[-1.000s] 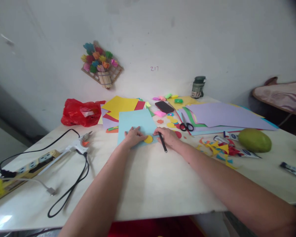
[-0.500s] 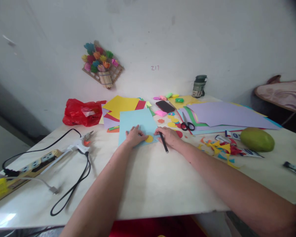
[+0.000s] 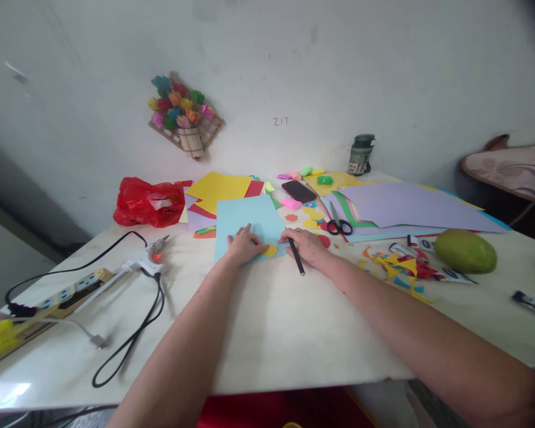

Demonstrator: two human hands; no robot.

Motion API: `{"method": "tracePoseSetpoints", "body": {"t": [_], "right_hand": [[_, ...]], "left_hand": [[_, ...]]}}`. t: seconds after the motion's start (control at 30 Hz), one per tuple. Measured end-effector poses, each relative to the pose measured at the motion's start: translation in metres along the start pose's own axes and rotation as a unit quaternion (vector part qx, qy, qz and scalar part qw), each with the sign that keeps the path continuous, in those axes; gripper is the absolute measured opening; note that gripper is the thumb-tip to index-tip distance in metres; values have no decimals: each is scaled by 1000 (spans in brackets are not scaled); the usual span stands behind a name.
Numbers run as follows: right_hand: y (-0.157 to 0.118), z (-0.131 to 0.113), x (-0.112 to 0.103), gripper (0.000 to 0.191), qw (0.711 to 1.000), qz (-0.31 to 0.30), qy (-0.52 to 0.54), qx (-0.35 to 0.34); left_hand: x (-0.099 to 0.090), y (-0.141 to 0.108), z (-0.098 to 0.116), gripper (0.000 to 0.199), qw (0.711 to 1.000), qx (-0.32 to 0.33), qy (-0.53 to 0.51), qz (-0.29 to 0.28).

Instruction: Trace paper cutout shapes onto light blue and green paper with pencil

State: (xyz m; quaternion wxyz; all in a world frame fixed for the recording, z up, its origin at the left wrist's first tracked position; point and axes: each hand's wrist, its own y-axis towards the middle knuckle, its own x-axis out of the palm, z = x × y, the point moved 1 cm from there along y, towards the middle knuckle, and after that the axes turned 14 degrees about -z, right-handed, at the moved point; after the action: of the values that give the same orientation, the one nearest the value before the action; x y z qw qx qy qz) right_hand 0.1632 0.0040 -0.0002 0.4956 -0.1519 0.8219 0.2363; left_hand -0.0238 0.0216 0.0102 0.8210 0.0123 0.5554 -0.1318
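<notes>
A light blue sheet of paper point(image 3: 249, 213) lies on the table in front of me. My left hand point(image 3: 244, 245) rests on it with fingers apart, its thumb at the edge of a yellow paper circle point(image 3: 270, 251) near the sheet's lower right corner. In my right hand point(image 3: 308, 246), at that corner, is a black pen point(image 3: 296, 257), slanting with its rear end toward me. The fingers wrap round the pen, and its tip is hidden by them.
Scissors point(image 3: 337, 224), a phone point(image 3: 298, 191) and coloured sheets point(image 3: 410, 205) lie beyond my right hand. Paper scraps point(image 3: 401, 267) and a green fruit point(image 3: 465, 252) are at the right. A glue gun point(image 3: 149, 260), power strip point(image 3: 66, 294) and red bag point(image 3: 147, 205) are at the left.
</notes>
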Motion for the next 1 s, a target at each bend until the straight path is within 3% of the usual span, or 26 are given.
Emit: {"method": "tracePoseSetpoints", "body": {"t": [0.37, 0.53, 0.73, 1.0], "right_hand": [[-1, -1, 0, 25, 1000, 4, -8, -7], [-1, -1, 0, 25, 1000, 6, -15, -4], [-1, -4, -2, 23, 998, 36, -5, -58], [-3, -9, -2, 20, 996, -4, 36, -84]], "left_hand": [[-1, -2, 1, 31, 1000, -3, 16, -6], [-1, -2, -2, 45, 999, -12, 39, -17], [-2, -1, -3, 72, 995, -24, 73, -64], [1, 0, -6, 75, 988, -22, 113, -105]]}}
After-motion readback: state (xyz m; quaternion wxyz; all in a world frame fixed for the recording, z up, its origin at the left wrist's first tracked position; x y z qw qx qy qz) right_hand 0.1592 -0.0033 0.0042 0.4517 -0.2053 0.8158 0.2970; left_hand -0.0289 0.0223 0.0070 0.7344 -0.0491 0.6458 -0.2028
